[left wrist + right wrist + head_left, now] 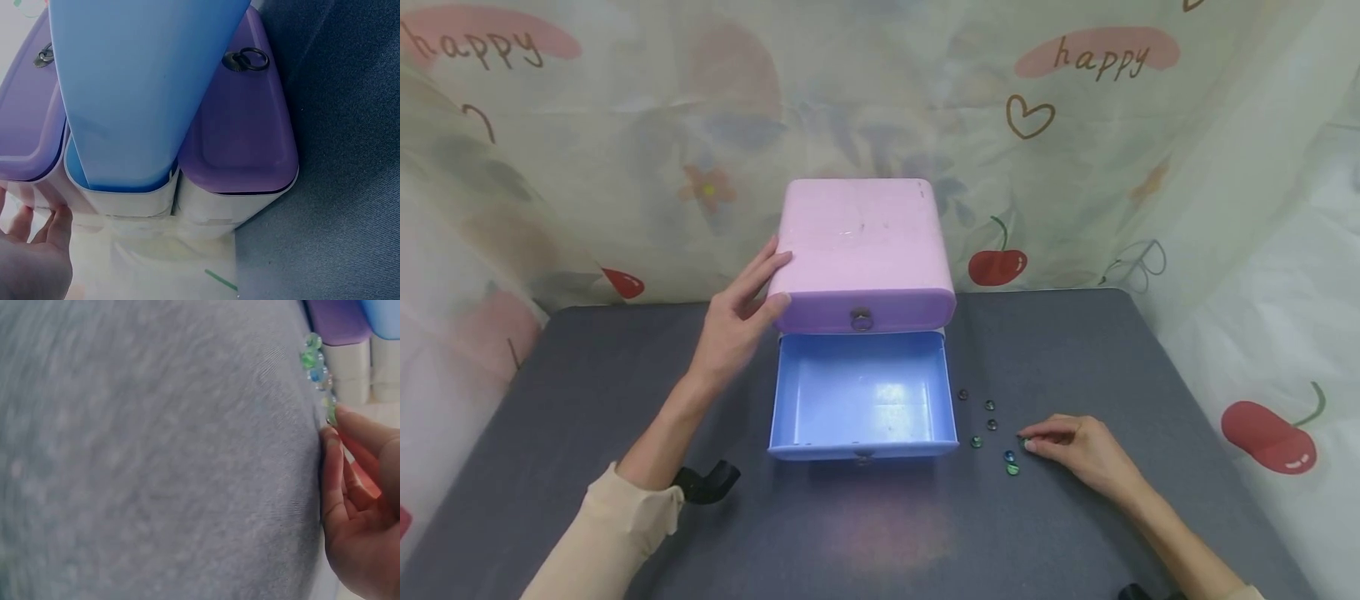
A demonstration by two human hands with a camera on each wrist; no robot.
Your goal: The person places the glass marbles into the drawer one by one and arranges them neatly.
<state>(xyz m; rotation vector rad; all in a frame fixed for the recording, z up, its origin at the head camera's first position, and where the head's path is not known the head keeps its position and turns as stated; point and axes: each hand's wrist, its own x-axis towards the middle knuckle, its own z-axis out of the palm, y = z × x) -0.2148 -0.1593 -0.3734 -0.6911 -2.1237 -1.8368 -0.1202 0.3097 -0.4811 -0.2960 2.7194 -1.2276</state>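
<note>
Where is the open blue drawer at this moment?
In the head view, the blue drawer sits centrally, pulled out beneath the pink box, with the glass beads just to its right.

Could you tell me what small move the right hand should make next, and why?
Probably close the fingertips on the bead they touch and lift it. The right hand rests on the table beside loose beads, the blue drawer stands open and looks empty, and the left hand steadies the pink box.

Grey tabletop (1075, 533) is carrying a pink drawer box (863, 250) with its blue drawer (863, 396) hanging open; small glass beads (991, 425) are lying scattered just right of the drawer.
</note>
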